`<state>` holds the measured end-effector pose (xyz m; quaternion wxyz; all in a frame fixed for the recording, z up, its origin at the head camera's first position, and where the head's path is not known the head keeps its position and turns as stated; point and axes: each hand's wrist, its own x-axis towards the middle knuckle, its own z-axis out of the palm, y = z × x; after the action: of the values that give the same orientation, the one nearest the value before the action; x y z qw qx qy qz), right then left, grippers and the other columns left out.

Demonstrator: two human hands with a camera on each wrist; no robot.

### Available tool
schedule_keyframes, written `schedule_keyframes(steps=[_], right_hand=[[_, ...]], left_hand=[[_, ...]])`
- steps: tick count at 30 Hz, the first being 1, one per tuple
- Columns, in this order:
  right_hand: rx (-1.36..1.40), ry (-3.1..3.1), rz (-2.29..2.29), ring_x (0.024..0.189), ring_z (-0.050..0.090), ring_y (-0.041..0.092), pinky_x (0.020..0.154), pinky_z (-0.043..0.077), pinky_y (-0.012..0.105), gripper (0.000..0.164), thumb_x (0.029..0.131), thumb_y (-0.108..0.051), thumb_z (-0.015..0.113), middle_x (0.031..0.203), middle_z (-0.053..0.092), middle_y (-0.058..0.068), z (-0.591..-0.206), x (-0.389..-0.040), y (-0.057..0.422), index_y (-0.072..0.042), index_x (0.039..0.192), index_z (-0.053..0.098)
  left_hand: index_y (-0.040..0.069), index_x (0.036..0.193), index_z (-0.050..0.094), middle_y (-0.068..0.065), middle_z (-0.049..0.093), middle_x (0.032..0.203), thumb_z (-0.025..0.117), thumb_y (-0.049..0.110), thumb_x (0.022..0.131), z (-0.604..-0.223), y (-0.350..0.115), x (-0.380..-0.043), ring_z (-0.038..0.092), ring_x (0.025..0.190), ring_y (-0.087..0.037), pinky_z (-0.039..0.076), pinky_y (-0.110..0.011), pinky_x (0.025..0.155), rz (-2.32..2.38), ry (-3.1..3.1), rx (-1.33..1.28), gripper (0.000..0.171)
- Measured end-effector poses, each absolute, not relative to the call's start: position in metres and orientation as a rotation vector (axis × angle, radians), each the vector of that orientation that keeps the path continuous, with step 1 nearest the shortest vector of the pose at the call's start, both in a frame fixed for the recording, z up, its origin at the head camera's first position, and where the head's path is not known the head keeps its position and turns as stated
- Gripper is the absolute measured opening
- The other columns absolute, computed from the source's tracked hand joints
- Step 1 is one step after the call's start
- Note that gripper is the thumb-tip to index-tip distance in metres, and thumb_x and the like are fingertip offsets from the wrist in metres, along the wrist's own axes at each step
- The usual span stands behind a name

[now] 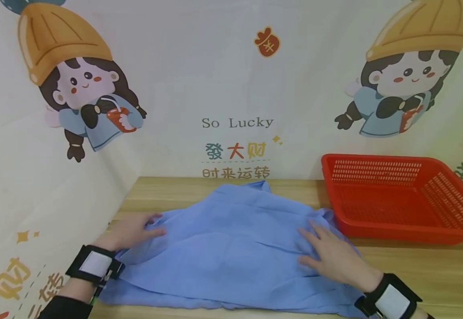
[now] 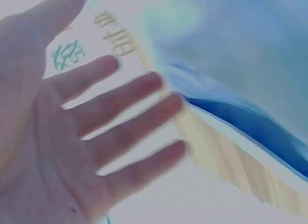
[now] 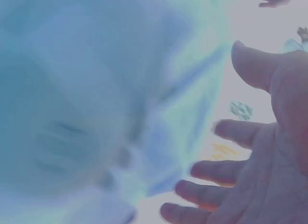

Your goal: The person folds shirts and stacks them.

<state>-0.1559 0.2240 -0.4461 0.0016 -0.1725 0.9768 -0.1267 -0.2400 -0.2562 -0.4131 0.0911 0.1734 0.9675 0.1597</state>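
A light-blue cloth (image 1: pixel 231 248) lies spread and wrinkled over the wooden table, with a raised fold at its far edge; what kind of cloth it is cannot be told. By its left edge is my left hand (image 1: pixel 133 230), and the left wrist view shows that hand (image 2: pixel 110 132) with straight, spread fingers and nothing in them. Over the cloth's right side hovers or rests my right hand (image 1: pixel 328 252); whether it touches is unclear. Seen from the right wrist, this hand (image 3: pixel 269 151) has its fingers extended and its palm bare, the blue fabric (image 3: pixel 86 89) blurred beside it.
A red plastic basket (image 1: pixel 379 230) with perforated sides stands at the back right, close against the cloth's right edge. Wooden tabletop (image 1: pixel 422 270) shows to the right. Behind and to the left hangs a white printed sheet (image 1: pixel 199 66) with cartoon figures.
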Motion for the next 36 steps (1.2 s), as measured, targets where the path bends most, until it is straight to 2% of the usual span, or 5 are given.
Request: schedule_keyframes(steps=[7,12,17,21,36], right_hand=[[-0.435,3.026,-0.487,0.141,0.033,0.055,0.103,0.04,0.07,0.078,0.093,-0.041,0.065,0.159,0.025,0.031,-0.432,-0.214,0.205,-0.007,0.155,0.03],[-0.297,2.975,-0.517,0.142,0.028,0.058,0.106,0.033,0.074,0.075,0.097,-0.033,0.06,0.156,0.026,0.036,-0.453,-0.239,0.202,-0.003,0.156,0.025],[-0.24,3.025,-0.452,0.121,0.055,0.047,0.096,0.048,0.063,0.066,0.094,-0.03,0.064,0.136,0.053,0.032,-0.475,-0.245,0.202,-0.001,0.148,0.04],[-0.274,3.174,-0.439,0.093,0.066,0.034,0.081,0.056,0.05,0.045,0.087,-0.022,0.074,0.108,0.068,0.022,-0.478,-0.248,0.2,0.001,0.124,0.062],[-0.149,3.365,-0.337,0.074,0.066,0.034,0.068,0.057,0.048,0.015,0.083,-0.005,0.067,0.085,0.067,0.02,-0.462,-0.255,0.209,0.005,0.095,0.067]], left_hand=[[0.004,0.126,0.065,-0.019,0.071,0.118,0.056,0.026,0.099,-0.427,-0.232,-0.3,0.068,0.106,-0.034,0.055,-0.049,0.088,0.452,2.977,0.576,0.035],[0.003,0.117,0.069,-0.018,0.073,0.11,0.062,0.019,0.095,-0.456,-0.225,-0.311,0.069,0.1,-0.032,0.055,-0.047,0.085,0.392,2.951,0.581,0.028],[0.005,0.112,0.072,-0.013,0.075,0.102,0.067,0.02,0.09,-0.468,-0.22,-0.314,0.069,0.092,-0.027,0.054,-0.046,0.083,0.335,2.99,0.573,0.027],[0.005,0.107,0.072,-0.01,0.073,0.096,0.063,0.019,0.094,-0.471,-0.224,-0.319,0.065,0.084,-0.022,0.053,-0.041,0.077,0.424,3.008,0.52,0.021],[0.0,0.116,0.069,-0.023,0.071,0.105,0.055,0.021,0.1,-0.436,-0.284,-0.309,0.064,0.083,-0.031,0.045,-0.033,0.064,0.774,3.274,0.056,0.03]])
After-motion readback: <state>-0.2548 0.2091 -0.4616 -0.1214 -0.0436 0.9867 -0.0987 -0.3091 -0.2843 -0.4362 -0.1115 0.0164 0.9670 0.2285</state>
